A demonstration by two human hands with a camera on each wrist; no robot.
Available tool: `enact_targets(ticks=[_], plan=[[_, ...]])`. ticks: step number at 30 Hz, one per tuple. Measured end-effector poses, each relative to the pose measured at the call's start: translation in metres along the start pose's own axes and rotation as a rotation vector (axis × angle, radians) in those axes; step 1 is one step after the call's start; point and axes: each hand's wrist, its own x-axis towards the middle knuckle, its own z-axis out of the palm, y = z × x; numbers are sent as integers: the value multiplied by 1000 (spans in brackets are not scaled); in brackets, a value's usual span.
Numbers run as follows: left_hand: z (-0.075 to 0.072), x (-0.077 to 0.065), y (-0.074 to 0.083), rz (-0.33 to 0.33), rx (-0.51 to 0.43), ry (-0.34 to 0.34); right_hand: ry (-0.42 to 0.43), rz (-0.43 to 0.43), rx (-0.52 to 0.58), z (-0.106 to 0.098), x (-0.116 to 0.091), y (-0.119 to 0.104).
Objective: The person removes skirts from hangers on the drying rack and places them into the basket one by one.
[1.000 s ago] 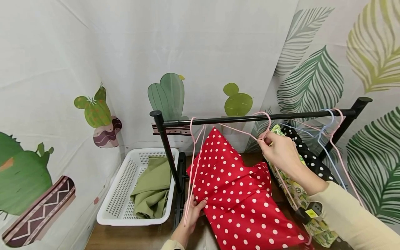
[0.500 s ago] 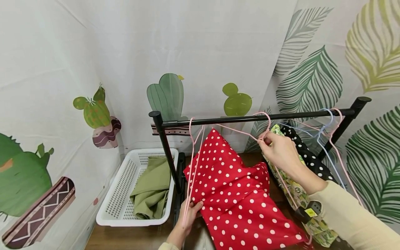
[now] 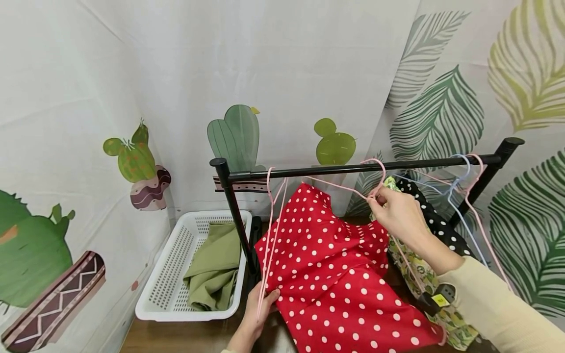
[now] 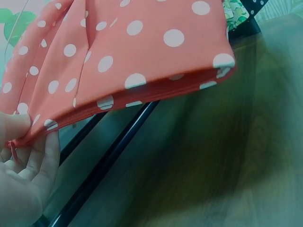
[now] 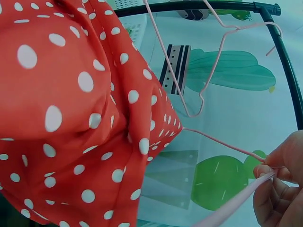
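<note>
A red cushion cover with white dots (image 3: 335, 274) hangs from a pink hanger (image 3: 333, 184) on the black rail. One pointed corner of the cover sits over the hanger's left arm. My right hand (image 3: 401, 213) pinches this hanger just below its hook, also seen in the right wrist view, where the right hand (image 5: 281, 182) holds the pink wire. Lower left, my left hand (image 3: 256, 306) holds the cover's edge. The left wrist view shows the left hand (image 4: 28, 175) pinching a corner between thumb and fingers, near a small red zip pull (image 4: 13, 150); the edge gapes slightly.
An unladen pink hanger (image 3: 268, 240) hangs in front of the left hand. Left of the rack, a white basket (image 3: 152, 294) holds green cloth (image 3: 214, 264). To the right hang a black dotted cloth (image 3: 441, 223), a leafy-patterned cloth (image 3: 450, 318) and a blue hanger (image 3: 456, 189).
My left hand has moved a little left and down, drawing the cover's edge with it. The cover's top has changed from a sharp point to a folded, blunter shape. The right hand keeps its pinch.
</note>
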Motion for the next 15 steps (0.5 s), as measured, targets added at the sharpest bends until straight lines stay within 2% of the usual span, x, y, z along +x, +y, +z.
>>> enact_targets(ticks=[8,15], plan=[[-7,-10,6,18,2,-6,11,12,-15,1,0,3],[-14,-12,11,39,56,-9,3,18,-11,3,-1,5]])
